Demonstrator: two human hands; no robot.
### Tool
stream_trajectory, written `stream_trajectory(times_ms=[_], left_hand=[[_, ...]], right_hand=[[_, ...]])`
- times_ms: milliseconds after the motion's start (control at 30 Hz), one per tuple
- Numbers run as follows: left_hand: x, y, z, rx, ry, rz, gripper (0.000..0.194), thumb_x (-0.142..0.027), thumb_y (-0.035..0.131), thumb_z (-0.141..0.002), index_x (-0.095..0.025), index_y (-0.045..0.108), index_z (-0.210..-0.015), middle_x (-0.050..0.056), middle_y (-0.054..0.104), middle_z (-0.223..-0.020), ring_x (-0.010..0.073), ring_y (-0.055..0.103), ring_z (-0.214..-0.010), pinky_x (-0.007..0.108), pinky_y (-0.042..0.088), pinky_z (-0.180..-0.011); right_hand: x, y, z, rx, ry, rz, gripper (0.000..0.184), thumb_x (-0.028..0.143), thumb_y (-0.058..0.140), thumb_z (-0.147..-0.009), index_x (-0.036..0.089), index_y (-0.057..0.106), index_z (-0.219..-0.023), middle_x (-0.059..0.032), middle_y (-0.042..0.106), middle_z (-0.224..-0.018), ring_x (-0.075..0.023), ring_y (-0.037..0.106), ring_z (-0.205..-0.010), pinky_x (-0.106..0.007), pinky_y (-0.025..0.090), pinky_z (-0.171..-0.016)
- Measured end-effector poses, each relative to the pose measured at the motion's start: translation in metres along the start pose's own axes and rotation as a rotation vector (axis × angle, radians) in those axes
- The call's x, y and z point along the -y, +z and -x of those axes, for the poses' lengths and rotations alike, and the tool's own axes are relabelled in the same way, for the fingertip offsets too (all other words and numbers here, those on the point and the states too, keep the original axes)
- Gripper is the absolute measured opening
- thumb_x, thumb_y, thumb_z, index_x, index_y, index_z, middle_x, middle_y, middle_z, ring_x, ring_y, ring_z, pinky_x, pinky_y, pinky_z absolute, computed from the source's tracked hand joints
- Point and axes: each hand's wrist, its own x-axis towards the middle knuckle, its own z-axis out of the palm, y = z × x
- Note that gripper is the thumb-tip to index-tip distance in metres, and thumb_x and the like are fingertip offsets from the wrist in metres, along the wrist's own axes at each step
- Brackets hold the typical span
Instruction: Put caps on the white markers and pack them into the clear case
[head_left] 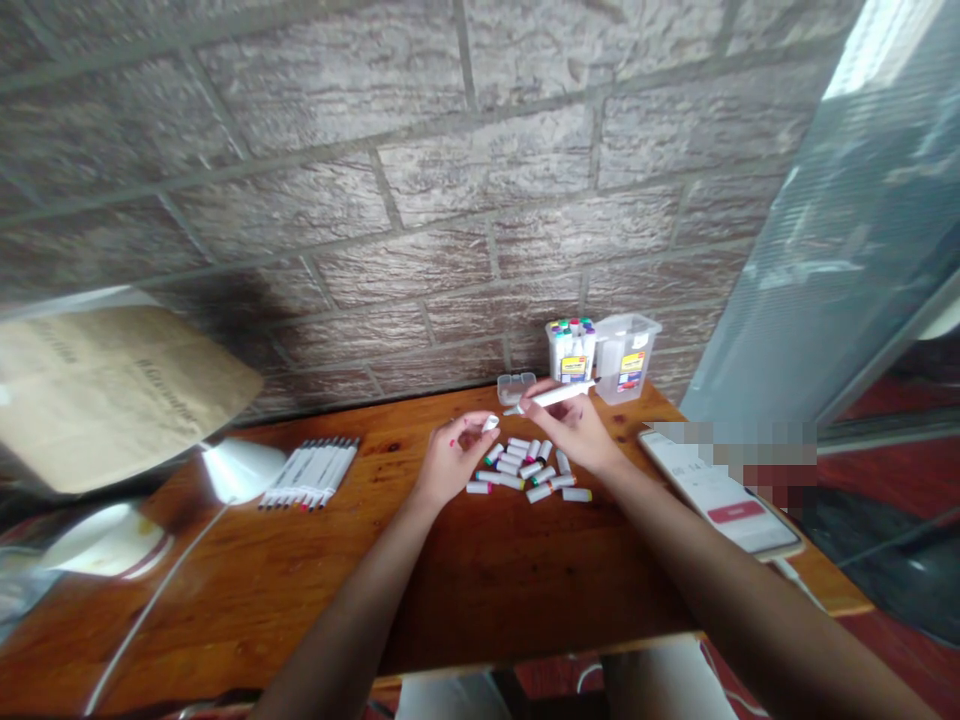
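Between the fingers of my left hand is a small white marker cap. My right hand grips a white marker, its bare tip pointing left toward the cap and a dark end at the right. Cap and marker are apart. On the table below both hands lies a loose pile of white marker caps with coloured ends. To the left, a row of white markers lies side by side. Small coloured ink stains show on my hands.
Behind my right hand stand a clear box of markers and another clear box, with a small clear lid beside them. A phone lies at right. A paper bag, white cone and paper cup are left.
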Motion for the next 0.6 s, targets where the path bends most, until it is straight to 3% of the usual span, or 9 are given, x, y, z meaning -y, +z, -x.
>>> stream_trajectory(times_ms=[433,533,600], left_hand=[[-0.004,-0.001,-0.002,0.013,0.093,-0.117,0.022,-0.033,0.065,-0.089,-0.018,0.072,-0.104,0.006,0.077,-0.105,0.0191,0.071,-0.096,0.029,0.054,-0.087],[-0.002,-0.001,-0.002,-0.019,0.100,-0.095,0.021,-0.033,0.066,-0.089,-0.018,0.071,-0.103,0.006,0.076,-0.104,0.0188,0.071,-0.095,0.029,0.055,-0.086],[-0.001,0.000,-0.002,-0.035,0.098,-0.075,0.020,-0.032,0.068,-0.087,-0.018,0.071,-0.101,0.006,0.077,-0.102,0.0183,0.071,-0.092,0.028,0.056,-0.083]], right_hand=[[-0.015,0.001,0.006,0.179,-0.175,0.243,0.019,0.036,0.067,-0.089,0.021,0.074,-0.098,-0.0060,0.075,-0.101,-0.0216,0.071,-0.093,-0.034,0.054,-0.086],[-0.011,-0.004,0.004,0.087,-0.230,0.332,0.019,0.036,0.066,-0.089,0.021,0.074,-0.099,-0.0062,0.076,-0.101,-0.0214,0.071,-0.091,-0.033,0.054,-0.084],[-0.010,-0.011,0.000,-0.044,-0.218,0.372,0.023,0.039,0.065,-0.089,0.020,0.074,-0.099,-0.0066,0.075,-0.096,-0.0194,0.069,-0.078,-0.031,0.054,-0.071]])
